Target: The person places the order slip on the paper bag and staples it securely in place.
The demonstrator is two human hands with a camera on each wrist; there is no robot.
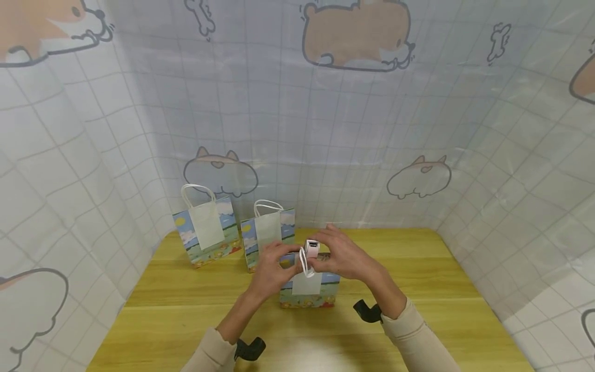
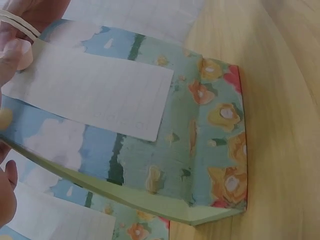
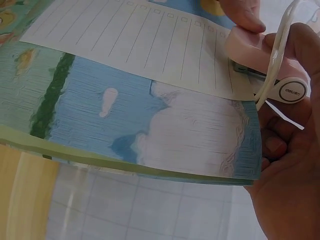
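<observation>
A paper gift bag [image 1: 309, 300], printed with sky and flowers, stands on the table with a white lined paper [image 3: 150, 37] on its front. My right hand [image 1: 343, 253] grips a pink stapler [image 3: 250, 50] at the bag's top edge, and the white handle [image 3: 280, 50] passes across the stapler. My left hand [image 1: 273, 267] holds the top of the bag from the left, thumb in front by the stapler's nose and fingers toward the back. The exact contact of the left fingers is partly hidden. In the left wrist view, the bag's side fold [image 2: 150, 197] shows pale green.
Two similar gift bags with white papers and handles stand behind to the left, one at the far left [image 1: 207, 227] and one nearer the middle [image 1: 268, 230]. A wooden table [image 1: 200, 320] lies beneath. Curtain walls with dog drawings [image 1: 325, 119] enclose the back and sides.
</observation>
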